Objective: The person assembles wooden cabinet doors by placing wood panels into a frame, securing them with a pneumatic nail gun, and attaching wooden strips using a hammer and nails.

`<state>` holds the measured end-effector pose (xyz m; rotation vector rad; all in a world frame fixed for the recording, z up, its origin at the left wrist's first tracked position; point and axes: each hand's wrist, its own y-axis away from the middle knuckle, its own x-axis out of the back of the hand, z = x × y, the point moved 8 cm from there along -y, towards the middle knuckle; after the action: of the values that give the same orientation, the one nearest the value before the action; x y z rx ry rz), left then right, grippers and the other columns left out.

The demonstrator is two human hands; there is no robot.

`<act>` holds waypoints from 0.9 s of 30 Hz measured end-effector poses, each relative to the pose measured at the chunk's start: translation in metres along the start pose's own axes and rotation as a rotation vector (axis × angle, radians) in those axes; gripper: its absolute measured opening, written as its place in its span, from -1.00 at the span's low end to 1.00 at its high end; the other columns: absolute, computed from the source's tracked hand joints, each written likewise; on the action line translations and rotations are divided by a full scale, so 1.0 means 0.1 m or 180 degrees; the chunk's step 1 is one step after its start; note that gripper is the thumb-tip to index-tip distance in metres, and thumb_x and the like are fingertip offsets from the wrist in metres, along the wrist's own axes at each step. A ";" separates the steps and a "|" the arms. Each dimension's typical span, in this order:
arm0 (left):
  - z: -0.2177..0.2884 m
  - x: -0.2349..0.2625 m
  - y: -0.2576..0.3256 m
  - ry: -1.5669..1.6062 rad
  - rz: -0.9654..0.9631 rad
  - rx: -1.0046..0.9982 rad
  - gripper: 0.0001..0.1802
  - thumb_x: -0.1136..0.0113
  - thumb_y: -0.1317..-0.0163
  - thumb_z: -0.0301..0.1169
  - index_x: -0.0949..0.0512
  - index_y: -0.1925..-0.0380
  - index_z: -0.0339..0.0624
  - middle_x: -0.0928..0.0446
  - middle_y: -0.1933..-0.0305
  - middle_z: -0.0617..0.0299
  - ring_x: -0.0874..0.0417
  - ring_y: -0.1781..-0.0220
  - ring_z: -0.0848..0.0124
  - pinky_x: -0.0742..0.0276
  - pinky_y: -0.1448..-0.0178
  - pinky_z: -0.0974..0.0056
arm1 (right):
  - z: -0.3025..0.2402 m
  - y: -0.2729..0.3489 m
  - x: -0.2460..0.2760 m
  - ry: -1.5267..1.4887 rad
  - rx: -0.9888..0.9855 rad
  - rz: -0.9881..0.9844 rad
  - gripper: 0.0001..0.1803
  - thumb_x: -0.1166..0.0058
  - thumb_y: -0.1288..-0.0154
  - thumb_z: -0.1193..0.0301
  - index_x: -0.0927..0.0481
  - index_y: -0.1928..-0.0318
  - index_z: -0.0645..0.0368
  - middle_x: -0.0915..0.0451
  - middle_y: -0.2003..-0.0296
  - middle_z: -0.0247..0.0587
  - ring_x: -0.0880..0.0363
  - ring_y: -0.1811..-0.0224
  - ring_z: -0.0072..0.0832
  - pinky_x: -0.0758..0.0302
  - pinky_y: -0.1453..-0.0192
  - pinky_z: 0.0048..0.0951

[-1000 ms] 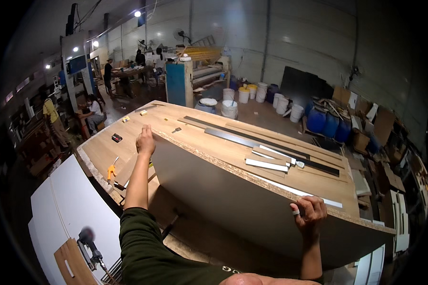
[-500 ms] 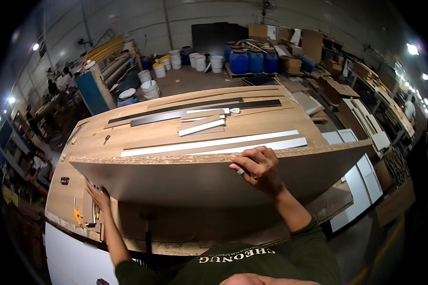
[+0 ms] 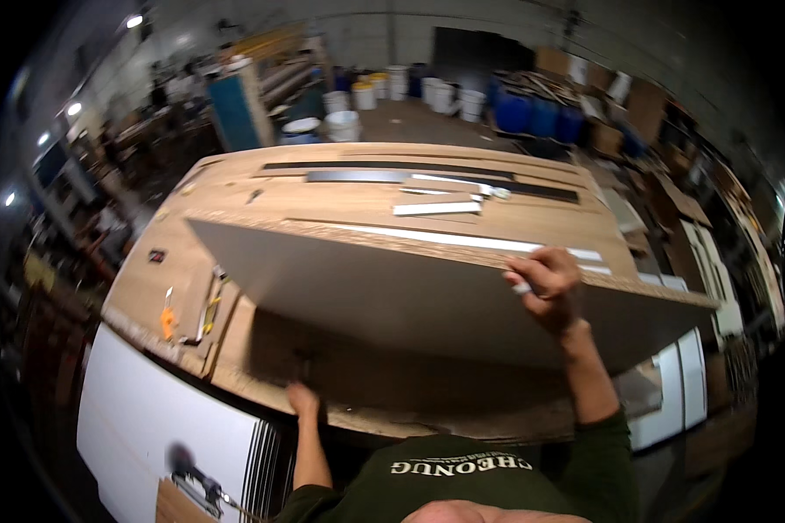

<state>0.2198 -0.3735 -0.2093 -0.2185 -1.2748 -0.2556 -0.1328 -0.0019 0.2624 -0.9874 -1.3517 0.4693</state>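
Observation:
A large grey-faced particleboard panel (image 3: 392,283) stands tilted on edge over the workbench, its raw chipboard edge uppermost. My right hand (image 3: 548,277) is closed over that top edge, with a white wrap on one finger. Low in front of the panel, my left hand (image 3: 303,398) is closed around the handle of a hammer (image 3: 303,354), whose dark head lies in the panel's shadow. The handle is mostly hidden by the hand, and the area is dim and blurred. An orange-handled knife (image 3: 167,322) and a yellow-marked tape measure (image 3: 210,314) lie to the left.
Behind the panel, dark strips (image 3: 436,180) and white strips (image 3: 436,209) lie on the wooden bench top (image 3: 235,196). White panels (image 3: 166,410) are stacked at the near left, with a hose-fed tool (image 3: 196,484) over them. Blue drums (image 3: 541,116) and white buckets (image 3: 343,127) stand beyond.
My left hand has left the panel's left end and moved right and nearer, onto the hammer. The right hand keeps its hold on the panel edge. The view has turned left.

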 end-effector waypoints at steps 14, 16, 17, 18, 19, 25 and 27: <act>0.61 0.37 1.66 0.4112 -0.0937 0.1202 -0.84 -0.14 -0.24 -0.38 -0.41 0.35 -0.21 -0.47 0.61 0.27 -0.40 0.74 0.57 -0.30 0.69 0.44 | 1.01 0.35 -0.59 -0.2259 -0.2770 -0.3478 -0.59 -0.02 -0.35 0.01 -0.53 0.43 0.09 -0.31 0.54 -0.55 -0.22 0.48 -0.72 -0.29 0.34 -0.62; 0.63 0.54 1.79 0.3944 -0.0903 0.1041 -0.84 -0.16 -0.23 -0.37 -0.43 0.36 -0.22 -0.48 0.60 0.27 -0.42 0.71 0.56 -0.33 0.65 0.44 | 0.94 0.34 -0.62 -0.2873 -0.2964 -0.3296 -0.66 0.00 -0.38 0.09 -0.59 0.24 0.12 -0.43 0.41 -0.48 -0.33 0.35 -0.70 -0.35 0.19 -0.64; 0.64 0.63 1.87 0.4040 -0.0817 0.0904 -0.83 -0.16 -0.23 -0.37 -0.44 0.35 -0.23 -0.49 0.60 0.26 -0.44 0.70 0.56 -0.35 0.64 0.44 | 0.92 0.34 -0.65 -0.3119 -0.2947 -0.3265 -0.67 0.01 -0.39 0.12 -0.60 0.16 0.12 -0.46 0.37 -0.45 -0.36 0.31 -0.71 -0.36 0.13 -0.65; 0.63 0.64 1.94 0.4044 -0.0790 0.0908 -0.83 -0.16 -0.22 -0.37 -0.44 0.34 -0.24 -0.49 0.59 0.26 -0.45 0.69 0.56 -0.36 0.63 0.44 | 0.89 0.36 -0.65 -0.3317 -0.2911 -0.3243 -0.67 -0.02 -0.37 0.12 -0.61 0.18 0.14 -0.47 0.37 -0.44 -0.38 0.31 -0.70 -0.37 0.14 -0.64; 0.55 0.67 2.04 0.4024 -0.0677 0.0966 -0.82 -0.17 -0.22 -0.37 -0.44 0.33 -0.24 -0.50 0.59 0.26 -0.46 0.68 0.55 -0.37 0.62 0.44 | 0.84 0.40 -0.68 -0.3434 -0.2809 -0.3261 -0.66 -0.04 -0.35 0.12 -0.61 0.19 0.15 -0.48 0.37 -0.43 -0.39 0.31 -0.69 -0.38 0.14 -0.62; 0.30 0.85 2.85 0.3844 -0.0463 0.1377 -0.78 -0.20 -0.17 -0.33 -0.44 0.32 -0.23 -0.52 0.59 0.26 -0.49 0.68 0.53 -0.42 0.59 0.39 | 0.63 0.53 -0.49 -0.2920 -0.2140 -0.3463 -0.59 -0.19 -0.23 0.10 -0.63 0.27 0.26 -0.56 0.38 -0.35 -0.47 0.30 -0.63 -0.41 0.17 -0.55; 0.17 0.91 3.12 0.3826 -0.0391 0.1452 -0.80 -0.19 -0.17 -0.34 -0.43 0.33 -0.22 -0.52 0.59 0.26 -0.49 0.68 0.53 -0.41 0.60 0.39 | 0.30 0.51 -0.34 -0.2126 -0.1524 -0.3541 -0.52 -0.23 -0.16 0.04 -0.62 0.32 0.29 -0.56 0.45 -0.33 -0.47 0.38 -0.59 -0.40 0.26 -0.49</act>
<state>0.3249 -0.0779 -0.1236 0.3775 -0.1235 -0.1430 -0.1552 0.0085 0.1996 -0.2847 -2.4244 -0.4451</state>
